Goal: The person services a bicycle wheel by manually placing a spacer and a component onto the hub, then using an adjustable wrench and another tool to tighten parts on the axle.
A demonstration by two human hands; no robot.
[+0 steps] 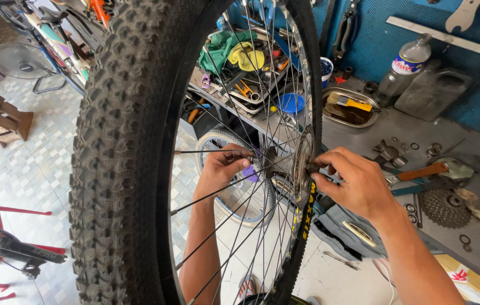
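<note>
At the workbench front edge, an upright bicycle wheel hides cluttered trays; a metal dish holds brushes. Left hand and right hand pinch its hub.

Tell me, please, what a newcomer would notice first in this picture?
A big knobby bicycle wheel stands upright and fills the middle of the view. At its hub, the left hand reaches in among the spokes while the right hand pinches the axle end on the sprocket side. Right of it stretches a grey workbench littered with tools.
</note>
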